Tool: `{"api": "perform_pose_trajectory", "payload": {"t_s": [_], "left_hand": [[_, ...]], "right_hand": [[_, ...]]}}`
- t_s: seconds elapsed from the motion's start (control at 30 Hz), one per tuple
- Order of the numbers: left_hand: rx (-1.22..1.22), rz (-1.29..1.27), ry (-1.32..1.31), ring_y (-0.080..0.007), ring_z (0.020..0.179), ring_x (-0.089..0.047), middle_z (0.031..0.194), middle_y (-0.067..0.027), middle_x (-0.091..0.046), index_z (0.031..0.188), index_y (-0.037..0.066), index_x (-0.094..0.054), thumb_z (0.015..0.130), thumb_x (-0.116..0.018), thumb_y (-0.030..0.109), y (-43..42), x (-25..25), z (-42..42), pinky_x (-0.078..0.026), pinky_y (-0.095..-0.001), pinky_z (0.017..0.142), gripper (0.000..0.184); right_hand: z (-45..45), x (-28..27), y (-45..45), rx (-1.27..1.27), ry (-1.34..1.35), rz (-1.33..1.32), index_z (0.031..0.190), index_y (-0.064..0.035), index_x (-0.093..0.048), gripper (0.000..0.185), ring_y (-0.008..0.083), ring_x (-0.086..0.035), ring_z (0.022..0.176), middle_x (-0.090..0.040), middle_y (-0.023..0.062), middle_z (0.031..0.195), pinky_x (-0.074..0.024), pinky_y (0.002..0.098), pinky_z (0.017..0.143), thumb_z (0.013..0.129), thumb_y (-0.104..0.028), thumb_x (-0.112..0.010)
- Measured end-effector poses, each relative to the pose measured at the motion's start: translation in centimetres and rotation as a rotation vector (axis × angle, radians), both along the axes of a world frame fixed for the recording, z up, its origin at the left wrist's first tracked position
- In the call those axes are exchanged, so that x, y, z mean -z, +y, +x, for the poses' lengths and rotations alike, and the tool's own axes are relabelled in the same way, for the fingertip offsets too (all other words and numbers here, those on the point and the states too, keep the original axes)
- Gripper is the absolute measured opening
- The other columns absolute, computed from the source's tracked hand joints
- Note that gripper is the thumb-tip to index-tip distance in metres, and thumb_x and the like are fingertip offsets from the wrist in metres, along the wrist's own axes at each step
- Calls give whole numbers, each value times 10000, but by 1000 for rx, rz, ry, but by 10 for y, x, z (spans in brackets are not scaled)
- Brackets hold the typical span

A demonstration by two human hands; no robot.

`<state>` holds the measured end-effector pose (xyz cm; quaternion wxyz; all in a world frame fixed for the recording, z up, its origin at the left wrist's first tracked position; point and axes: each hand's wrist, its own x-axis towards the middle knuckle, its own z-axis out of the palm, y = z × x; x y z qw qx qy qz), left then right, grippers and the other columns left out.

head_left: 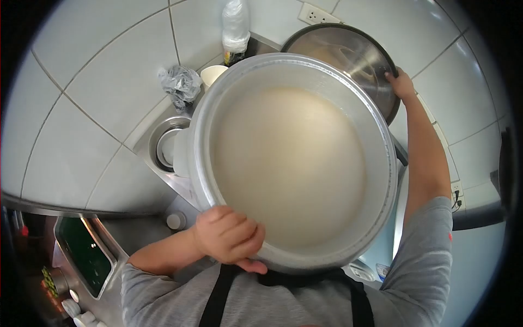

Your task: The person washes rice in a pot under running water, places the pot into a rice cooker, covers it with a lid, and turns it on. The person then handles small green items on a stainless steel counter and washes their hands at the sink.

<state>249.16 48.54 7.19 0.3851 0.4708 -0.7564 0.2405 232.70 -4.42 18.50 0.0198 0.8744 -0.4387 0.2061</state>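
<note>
A large silver pot (202, 163) fills the middle of the view, its wide rim facing up at me. Cloudy whitish liquid (294, 169) lies inside it; whatever is under the surface cannot be made out. My left hand (229, 235) is closed over the pot's near left rim, fingers curled over the edge and thumb below. Behind the pot, on the far right, stands a round shiny lid (354, 54) with a dark edge, tilted and partly hidden by the pot. Its right edge is gripped by my right hand (401, 85), arm stretched out.
Left of the pot are metal bowls (163, 136), a crumpled plastic bag (180, 84) and a pale cup (211, 75). A bottle-like plastic-wrapped item (235, 32) stands against the tiled wall (109, 65). A wall socket (318, 13) is above the lid. A dark green tray (84, 253) lies lower left.
</note>
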Motion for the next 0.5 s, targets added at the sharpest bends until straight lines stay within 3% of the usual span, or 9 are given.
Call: {"api": "perform_pose_trajectory", "payload": {"t_s": [0.07,0.1,0.17,0.3,0.4,0.5], "left_hand": [[4,17,32,-174,591,-493,717,-30,-509,772,76,-614,688,-529,628,-9,-2,6,-359,-279,548,565],[4,24,49,-173,589,-487,713,-28,-504,754,81,-601,666,-551,607,-12,-3,9,-356,-278,548,537],[-6,57,63,-195,586,-480,708,-34,-498,751,82,-592,613,-581,591,-19,-5,15,-359,-295,558,527],[14,73,57,-245,619,-498,724,-55,-518,775,75,-608,624,-596,550,-31,-2,29,-380,-322,598,499],[-64,108,137,-227,744,-538,877,-83,-563,945,61,-592,650,-608,503,-35,-12,25,-397,-315,642,532],[135,180,1059,-229,1029,-472,1212,-132,-434,1284,91,-333,745,-564,517,-47,-30,19,-404,-356,789,725]], "right_hand": [[7,-10,-1,77,130,-126,1072,-36,-565,350,378,-543,967,-569,229,1048,-436,414,822,839,-290,-501],[12,-7,0,40,108,-323,964,-63,-601,240,408,-539,888,-579,230,953,-437,458,776,840,-212,-460],[22,-18,8,-81,-29,-615,974,-68,-589,233,398,-557,851,-587,217,887,-438,470,763,811,-190,-476],[27,-93,64,-15,37,-595,1099,-106,-562,342,387,-540,887,-566,194,970,-445,441,756,765,-64,-502],[8,-129,176,-203,-243,-620,1085,-17,-566,347,363,-558,955,-582,230,1020,-460,366,810,756,17,-461],[-18,-115,253,-288,-261,-620,1201,-75,-501,472,338,-525,1048,-529,237,1127,-444,357,830,751,52,-441]]}}
